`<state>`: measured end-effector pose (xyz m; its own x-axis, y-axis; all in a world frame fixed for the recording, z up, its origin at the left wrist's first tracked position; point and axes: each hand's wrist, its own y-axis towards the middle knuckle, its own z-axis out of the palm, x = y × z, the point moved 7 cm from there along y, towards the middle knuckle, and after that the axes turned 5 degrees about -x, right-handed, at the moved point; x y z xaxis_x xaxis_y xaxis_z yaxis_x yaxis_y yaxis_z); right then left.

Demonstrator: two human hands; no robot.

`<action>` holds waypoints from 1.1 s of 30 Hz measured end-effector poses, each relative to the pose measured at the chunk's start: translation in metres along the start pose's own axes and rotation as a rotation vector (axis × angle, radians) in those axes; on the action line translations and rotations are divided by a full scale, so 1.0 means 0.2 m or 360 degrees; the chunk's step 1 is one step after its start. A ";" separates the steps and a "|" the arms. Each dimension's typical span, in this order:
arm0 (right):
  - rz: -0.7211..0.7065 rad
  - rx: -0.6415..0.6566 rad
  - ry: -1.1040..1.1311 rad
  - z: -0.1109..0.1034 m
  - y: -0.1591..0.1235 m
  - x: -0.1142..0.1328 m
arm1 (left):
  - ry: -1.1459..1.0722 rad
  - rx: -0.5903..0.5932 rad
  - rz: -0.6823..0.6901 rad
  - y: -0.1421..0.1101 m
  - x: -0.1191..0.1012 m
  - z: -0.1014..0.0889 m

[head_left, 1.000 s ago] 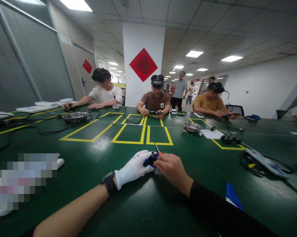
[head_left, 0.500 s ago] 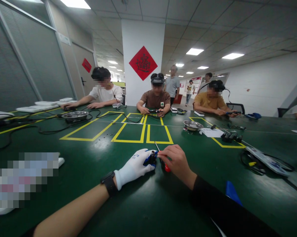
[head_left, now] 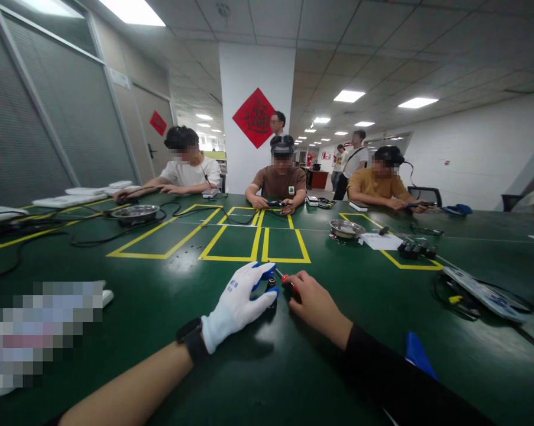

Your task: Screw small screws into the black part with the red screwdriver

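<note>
My left hand (head_left: 238, 299), in a white glove with blue fingertips and palm, is curled around a small black cylindrical part (head_left: 272, 285) with a metal-looking top. The part is upright, low over the table, and its lower end is partly hidden by the thumb. My right hand (head_left: 313, 302) is bare and closed on the handle of a red and black screwdriver (head_left: 285, 278). The screwdriver's thin shaft points up and left, close to the gloved fingers above the black part. Whether its tip touches anything cannot be made out.
Yellow tape rectangles (head_left: 231, 258) mark the green table (head_left: 267, 384). On the right lie several black parts (head_left: 417, 248), a paper sheet (head_left: 381, 241), a metal bowl (head_left: 346, 228), a cabled white board (head_left: 482, 293) and a blue object (head_left: 420, 355). Co-workers sit opposite.
My right hand has shifted its hold onto the screwdriver handle, and the shaft has swung toward the left. The gloved fingers have spread wider around the black part. People behind have moved.
</note>
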<state>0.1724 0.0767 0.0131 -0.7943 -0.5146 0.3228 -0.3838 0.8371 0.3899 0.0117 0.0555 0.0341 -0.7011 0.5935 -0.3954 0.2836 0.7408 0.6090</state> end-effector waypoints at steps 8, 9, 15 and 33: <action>0.0501 -0.0438 0.0606 -0.05 0.04 -0.19 | 0.0055 -0.0073 -0.0057 0.01 0.00 -0.01; 0.0546 -0.0547 0.0825 -0.07 0.04 -0.20 | 0.0060 -0.0078 -0.0066 0.01 0.00 -0.01; 0.0491 -0.1110 0.1713 -0.19 0.00 -0.21 | 0.0045 -0.0058 -0.0083 0.01 0.01 0.01; 0.1096 -0.1424 0.2736 -0.08 -0.03 -0.38 | 0.0020 0.0083 -0.0099 0.00 0.03 0.08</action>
<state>0.2433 0.1079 -0.0001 0.6900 -0.2782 0.6682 0.4327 0.8986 -0.0727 0.0180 0.0644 0.0201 -0.7265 0.5421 -0.4223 0.2730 0.7917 0.5466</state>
